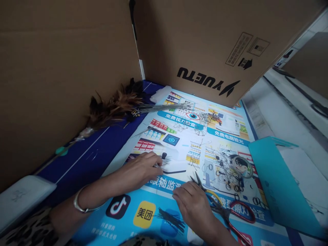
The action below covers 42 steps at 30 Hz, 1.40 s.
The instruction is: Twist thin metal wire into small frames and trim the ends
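My left hand (pixel 142 168) lies on a printed poster (pixel 179 143) with its fingers curled and pinched on a thin wire piece near a small black bead (pixel 164 156). A silver bangle (pixel 80 204) circles that wrist. My right hand (pixel 193 201) rests knuckles up on the poster, fingers curled, and I cannot make out what they hold. Pliers with yellow and red handles (pixel 225 208) lie right beside it. A bundle of short dark wires (pixel 170 218) sits just left of the right hand.
Cardboard walls (pixel 64 68) and a printed cardboard box (pixel 217 44) enclose the back. Brown feathers (pixel 115 106) with wire stems lie at the back left. Several small wire hooks (pixel 225 164) and a tape roll (pixel 242 166) lie at right, beside a teal box (pixel 276 177).
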Each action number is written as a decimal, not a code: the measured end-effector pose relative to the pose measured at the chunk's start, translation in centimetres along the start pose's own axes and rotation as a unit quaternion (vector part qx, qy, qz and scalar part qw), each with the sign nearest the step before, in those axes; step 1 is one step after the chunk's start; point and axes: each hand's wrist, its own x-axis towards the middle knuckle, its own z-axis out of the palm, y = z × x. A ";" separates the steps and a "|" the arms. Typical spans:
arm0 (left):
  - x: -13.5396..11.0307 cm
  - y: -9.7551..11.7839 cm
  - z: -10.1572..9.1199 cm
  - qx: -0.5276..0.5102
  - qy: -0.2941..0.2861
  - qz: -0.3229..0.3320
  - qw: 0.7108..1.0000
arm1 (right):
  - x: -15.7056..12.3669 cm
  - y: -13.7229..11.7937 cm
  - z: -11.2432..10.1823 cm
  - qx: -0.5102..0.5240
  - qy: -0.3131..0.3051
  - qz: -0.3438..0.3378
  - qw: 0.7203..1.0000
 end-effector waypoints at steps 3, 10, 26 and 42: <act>0.0 0.0 0.0 -0.002 0.009 0.004 1.000 | 0.0 0.0 0.0 -0.005 -0.004 -0.007 1.000; 0.3 -0.5 -0.1 -0.005 0.038 -0.021 0.999 | -0.1 0.0 -0.1 -0.015 -0.002 -0.019 1.000; 0.7 -1.7 0.8 0.006 0.090 -0.105 0.990 | -0.4 0.3 0.4 -0.043 -0.028 -0.037 0.998; 1.9 0.7 -1.7 0.194 0.006 -0.008 0.981 | -0.4 0.3 0.2 -0.050 0.013 -0.049 0.997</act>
